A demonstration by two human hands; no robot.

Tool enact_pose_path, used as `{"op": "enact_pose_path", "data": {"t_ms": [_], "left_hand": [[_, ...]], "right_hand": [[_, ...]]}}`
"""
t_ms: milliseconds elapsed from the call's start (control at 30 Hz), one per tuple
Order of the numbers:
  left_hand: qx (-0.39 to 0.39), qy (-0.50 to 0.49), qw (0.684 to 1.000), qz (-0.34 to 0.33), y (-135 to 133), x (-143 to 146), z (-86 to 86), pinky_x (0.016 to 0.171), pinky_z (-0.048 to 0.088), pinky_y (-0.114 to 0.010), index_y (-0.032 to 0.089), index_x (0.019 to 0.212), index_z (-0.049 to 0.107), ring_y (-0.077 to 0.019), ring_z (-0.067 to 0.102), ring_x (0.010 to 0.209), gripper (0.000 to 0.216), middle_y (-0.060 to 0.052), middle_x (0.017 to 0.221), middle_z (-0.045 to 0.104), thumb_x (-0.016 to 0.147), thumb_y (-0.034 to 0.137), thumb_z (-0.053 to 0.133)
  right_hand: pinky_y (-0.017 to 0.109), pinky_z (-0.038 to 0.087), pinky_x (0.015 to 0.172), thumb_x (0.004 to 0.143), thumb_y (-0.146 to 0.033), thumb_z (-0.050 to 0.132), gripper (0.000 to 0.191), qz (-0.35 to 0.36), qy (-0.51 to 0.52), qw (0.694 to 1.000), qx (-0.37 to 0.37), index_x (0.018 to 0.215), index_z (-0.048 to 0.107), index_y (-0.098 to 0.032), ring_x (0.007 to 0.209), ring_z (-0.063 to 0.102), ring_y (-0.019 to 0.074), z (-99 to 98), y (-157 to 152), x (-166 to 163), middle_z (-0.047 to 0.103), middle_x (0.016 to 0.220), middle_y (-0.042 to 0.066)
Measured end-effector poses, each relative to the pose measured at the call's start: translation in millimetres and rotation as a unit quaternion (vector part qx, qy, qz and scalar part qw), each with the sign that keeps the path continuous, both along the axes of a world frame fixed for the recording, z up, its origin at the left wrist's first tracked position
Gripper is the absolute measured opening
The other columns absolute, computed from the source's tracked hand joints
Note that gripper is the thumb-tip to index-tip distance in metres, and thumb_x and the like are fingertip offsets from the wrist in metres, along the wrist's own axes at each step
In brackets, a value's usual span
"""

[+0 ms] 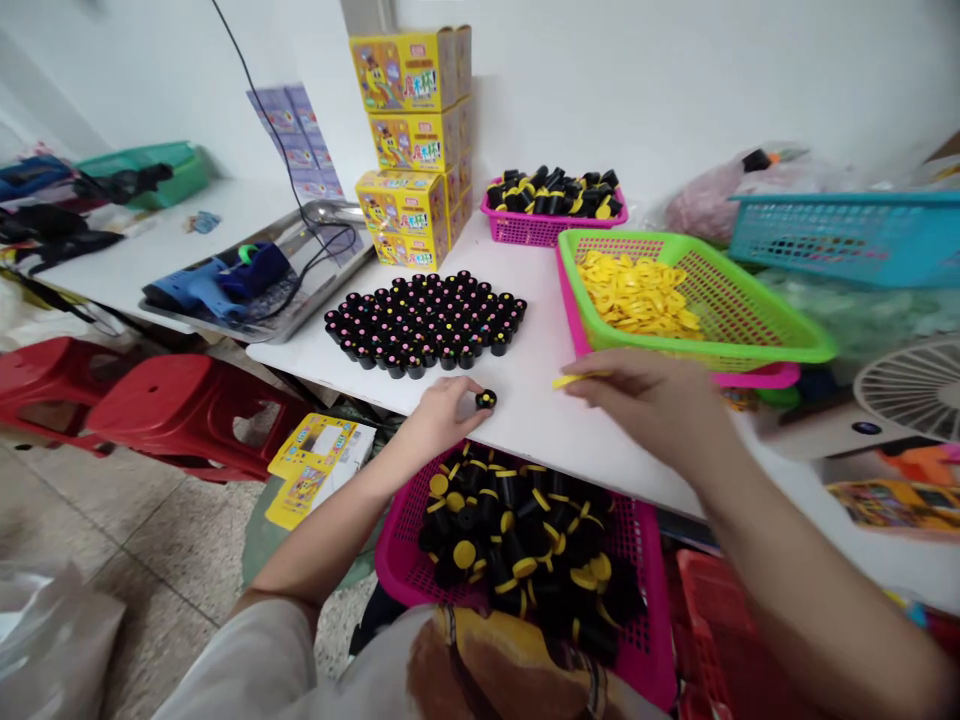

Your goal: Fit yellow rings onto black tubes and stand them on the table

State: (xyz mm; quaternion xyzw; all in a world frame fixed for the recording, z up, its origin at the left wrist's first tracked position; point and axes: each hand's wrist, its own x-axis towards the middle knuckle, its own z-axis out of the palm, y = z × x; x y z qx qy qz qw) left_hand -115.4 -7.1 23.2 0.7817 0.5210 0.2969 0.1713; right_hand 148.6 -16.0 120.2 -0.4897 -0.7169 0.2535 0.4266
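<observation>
My left hand (448, 410) is closed around a small black cup (487, 399) at the table's front edge; a yellow spot shows inside the cup's top. To its right, my right hand (637, 395) pinches a thin yellow lid (576, 379) a little above the white table. Behind my left hand stands a cluster of black cups (420, 325), many with pink or yellow dots in their tops. A green basket (772, 335) holding a pile of yellow lids (637, 295) is just beyond my right hand. Below the table edge, a magenta basket (401, 545) contains black cups with yellow lids (517, 540).
Yellow boxes (409, 145) are stacked at the back. A pink basket (517, 228) of lidded cups stands beside them. On the left, a metal tray (289, 325) carries a blue glue gun (202, 285). A blue basket (862, 240) and fan (911, 385) are right; red stools (180, 400) left.
</observation>
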Motion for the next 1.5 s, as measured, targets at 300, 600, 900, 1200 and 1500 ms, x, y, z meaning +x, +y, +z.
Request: {"op": "enact_pose_path", "data": {"t_ms": [300,600,900,1200,1500], "left_hand": [[-0.092,-0.162,0.980,-0.076,8,19,-15.2,0.079,0.054,-0.028,0.025,0.115,0.044,-0.0159,0.073,0.083,0.046,-0.002,0.103,0.080,0.084,0.036,0.076],[-0.034,-0.112,0.988,-0.097,1,19,-20.6,0.085,0.056,-0.027,0.024,0.131,0.047,-0.0161,0.076,0.094,0.045,-0.004,0.114,0.079,0.093,0.030,0.071],[0.027,-0.061,0.992,-0.110,1,16,-27.2,0.078,0.058,-0.025,0.020,0.115,0.066,-0.0153,0.075,0.085,0.024,-0.003,0.105,0.079,0.099,0.037,0.065],[0.047,-0.074,0.990,-0.109,4,18,-28.4,0.090,0.060,-0.029,0.019,0.111,0.067,-0.0187,0.077,0.098,0.021,-0.007,0.114,0.079,0.097,0.035,0.069],[-0.045,-0.118,0.989,-0.078,2,18,-22.1,0.083,0.056,-0.025,0.025,0.133,0.050,-0.0159,0.077,0.091,0.050,0.000,0.103,0.080,0.090,0.031,0.075]], "right_hand": [[0.028,0.052,0.059,0.062,-0.055,0.090,0.058,0.047,0.249,0.919,-0.303,0.101,0.079,-0.013,0.055,0.058,0.0108,-95.6,22,-46,0.070,0.066,0.001],[0.020,0.034,0.035,0.052,-0.059,0.094,0.061,0.047,0.297,0.884,-0.359,0.086,0.069,-0.016,0.040,0.048,0.0064,-91.0,25,-59,0.060,0.060,-0.005],[0.020,0.046,0.039,0.067,-0.067,0.085,0.055,0.056,0.248,0.904,-0.344,0.081,0.062,-0.019,0.044,0.056,0.0083,-91.8,14,-54,0.060,0.062,-0.005],[0.033,0.060,0.104,0.069,-0.033,0.093,0.032,0.031,0.372,0.838,-0.397,0.092,0.074,-0.020,0.099,0.074,0.0159,-104.8,19,-25,0.076,0.099,0.003],[0.017,0.053,0.053,0.068,-0.025,0.094,0.033,0.052,0.256,0.828,-0.496,0.096,0.077,-0.018,0.055,0.060,0.0059,-82.5,43,-40,0.074,0.079,0.000]]}}
